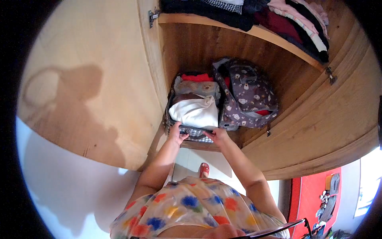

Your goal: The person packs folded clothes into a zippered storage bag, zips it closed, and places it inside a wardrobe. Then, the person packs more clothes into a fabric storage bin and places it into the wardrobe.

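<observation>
A fabric storage bag [197,134] with a black-and-white checked front sits on the cupboard floor, its top open. Inside it lie a white cloth garment [195,111], a grey garment [199,87] and a red one [197,77] at the back. My left hand [176,133] grips the front rim near its left corner. At the right end of the same rim, my right hand [217,136] is closed, fingers partly hidden by the edge. Against the bag's right side leans a dark patterned storage bag [250,91], bulging, with red cloth showing through its opening.
Wooden cupboard doors stand open at left [87,79] and right [318,131]. Above the bags runs a shelf [238,30] with folded clothes [294,24]. Below, a foot in a red sandal [204,170] rests on white tiles. A red surface [310,195] with small items is at lower right.
</observation>
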The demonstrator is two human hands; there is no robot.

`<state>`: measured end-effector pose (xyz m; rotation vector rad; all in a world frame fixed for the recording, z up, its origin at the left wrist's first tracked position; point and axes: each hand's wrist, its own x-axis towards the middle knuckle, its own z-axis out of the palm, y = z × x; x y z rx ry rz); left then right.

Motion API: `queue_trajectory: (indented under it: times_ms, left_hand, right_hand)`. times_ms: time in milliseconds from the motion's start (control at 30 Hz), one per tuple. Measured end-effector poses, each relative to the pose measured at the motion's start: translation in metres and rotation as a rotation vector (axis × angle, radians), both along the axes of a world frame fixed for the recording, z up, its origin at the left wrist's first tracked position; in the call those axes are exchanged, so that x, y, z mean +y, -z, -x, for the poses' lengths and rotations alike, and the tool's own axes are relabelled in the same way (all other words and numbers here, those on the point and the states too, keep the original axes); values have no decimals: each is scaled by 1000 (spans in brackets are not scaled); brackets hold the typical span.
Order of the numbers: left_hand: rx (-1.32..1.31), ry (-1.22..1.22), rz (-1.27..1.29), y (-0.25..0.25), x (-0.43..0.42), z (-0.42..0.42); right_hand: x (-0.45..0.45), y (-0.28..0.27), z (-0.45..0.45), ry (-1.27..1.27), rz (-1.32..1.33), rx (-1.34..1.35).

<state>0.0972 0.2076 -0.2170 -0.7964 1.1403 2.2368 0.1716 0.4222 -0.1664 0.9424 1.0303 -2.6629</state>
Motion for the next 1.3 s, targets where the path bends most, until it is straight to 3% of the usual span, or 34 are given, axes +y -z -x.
queue_trajectory:
  times_ms: [67,233,467,600,767,833,900,967,1067,1167,1267,1300]
  left_hand:
    - [16,16,-30,7,1,17]
    - [-22,-149,128,-35,19,30]
    - [121,-54,49,13,-5,79]
    - [103,-94,-37,-5,-4,77]
    - [149,-102,-32,-9,-6,67]
    - [190,-127,44,-56,4,44]
    - [157,-120,60,-50,3,51]
    - [50,-81,18,2,-8,80]
    - [9,-155,193,-4,-4,69]
    - [47,-96,35,24,7,73]
    - [82,10,-270,-11,27,57]
    - [99,64,-240,-24,38,54]
  right_hand:
    - [6,4,17,31,62,-3]
    - [10,18,48,17,85,8]
    - [-9,30,80,59,100,137]
    - [-1,33,107,7,89,20]
    - [-9,45,112,79,-31,83]
    - [-10,54,116,99,-51,72]
    - [-9,71,123,121,-57,55]
    - [-3,85,120,43,60,69]
    - [-7,69,104,6,85,120]
    - [3,10,62,83,33,155]
    - [24,7,44,93,32,227]
    - [30,8,36,89,31,265]
